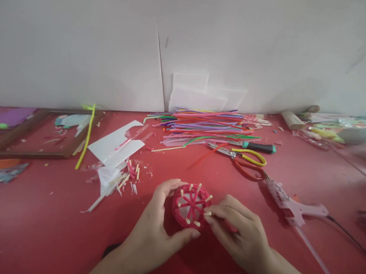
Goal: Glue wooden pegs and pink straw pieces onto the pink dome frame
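Observation:
In the head view a small round woven basket [176, 211], made of dark pink pipe cleaner, is held up near the table's front. Several short pale wooden sticks [199, 187] poke up around its rim, and pink strands cross over a whitish middle. My left hand [155, 220] curves around the basket's left side, fingers behind and thumb along the near edge. At the basket's right edge my right hand [242, 228] pinches one wooden stick [208, 213] between thumb and forefinger. The right hand's lower fingers are curled and partly hidden.
Behind lies a pile of coloured pipe cleaners [204, 124]. Scissors [242, 157], a utility knife [258, 147] and a pink glue gun [292, 204] with its cord lie to the right. White card [117, 142], stick scraps [126, 177] and a brown frame [33, 154] are left.

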Demonstrator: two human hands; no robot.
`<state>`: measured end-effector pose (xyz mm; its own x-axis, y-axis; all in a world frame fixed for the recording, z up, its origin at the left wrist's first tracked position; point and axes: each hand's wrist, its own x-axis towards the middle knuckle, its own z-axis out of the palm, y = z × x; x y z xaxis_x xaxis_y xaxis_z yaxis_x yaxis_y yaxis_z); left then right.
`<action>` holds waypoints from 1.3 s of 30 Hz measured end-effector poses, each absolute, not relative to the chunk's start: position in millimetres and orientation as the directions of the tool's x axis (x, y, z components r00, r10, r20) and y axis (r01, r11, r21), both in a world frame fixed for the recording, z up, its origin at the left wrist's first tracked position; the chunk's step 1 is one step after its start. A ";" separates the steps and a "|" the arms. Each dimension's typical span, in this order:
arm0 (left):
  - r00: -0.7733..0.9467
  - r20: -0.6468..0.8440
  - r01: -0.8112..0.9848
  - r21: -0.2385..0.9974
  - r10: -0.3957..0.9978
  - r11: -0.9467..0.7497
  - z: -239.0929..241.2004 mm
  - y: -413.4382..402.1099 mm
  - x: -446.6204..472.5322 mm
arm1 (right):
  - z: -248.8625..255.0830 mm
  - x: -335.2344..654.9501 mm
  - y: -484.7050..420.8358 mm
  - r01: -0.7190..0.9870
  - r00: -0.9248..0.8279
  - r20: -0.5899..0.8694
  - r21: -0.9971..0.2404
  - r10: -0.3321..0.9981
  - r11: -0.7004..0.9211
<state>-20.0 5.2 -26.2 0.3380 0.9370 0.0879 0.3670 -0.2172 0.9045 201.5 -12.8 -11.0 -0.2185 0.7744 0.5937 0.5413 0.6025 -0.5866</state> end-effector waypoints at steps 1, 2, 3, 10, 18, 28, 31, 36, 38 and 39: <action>0.339 0.083 0.369 0.904 0.937 -0.214 -26.2 5.0 -20.1 | -11.3 201.4 -13.0 0.540 -0.217 0.596 -0.586 0.773 0.604; 0.341 0.076 0.373 0.904 0.937 -0.209 -26.2 4.8 -20.2 | -11.6 201.3 -13.3 0.541 -0.216 0.596 -0.586 0.773 0.603; 0.341 0.070 0.376 0.904 0.938 -0.204 -26.2 4.6 -20.2 | -11.9 201.3 -13.5 0.542 -0.216 0.594 -0.588 0.775 0.601; 0.343 0.053 0.376 0.907 0.938 -0.189 -22.7 5.3 -19.2 | -12.5 200.9 -13.7 0.537 -0.213 0.600 -0.588 0.771 0.605; 0.398 0.028 0.458 0.860 0.917 -0.225 -16.2 9.2 -20.3 | -12.0 205.6 -18.2 0.473 -0.184 0.541 -0.683 0.821 0.557; 0.370 0.027 0.432 0.880 0.929 -0.198 -19.9 9.6 -20.5 | -24.2 214.2 -23.9 0.425 -0.142 0.447 -0.778 0.883 0.463; 0.444 -0.014 0.436 0.877 0.896 -0.203 -16.4 7.6 -21.3 | -29.3 219.9 -25.1 0.402 -0.105 0.432 -0.806 0.896 0.435; 0.541 -0.021 0.421 0.873 0.841 -0.249 -9.3 6.2 -19.3 | -34.2 226.4 -29.1 0.361 -0.164 0.414 -0.820 0.895 0.445; 0.514 0.016 0.413 0.872 0.858 -0.264 -8.7 6.4 -18.4 | -37.4 227.6 -31.8 0.374 -0.172 0.363 -0.836 0.916 0.402; 0.488 0.037 0.410 0.872 0.872 -0.266 -9.1 6.5 -18.2 | -38.8 227.9 -33.1 0.380 -0.165 0.337 -0.846 0.927 0.375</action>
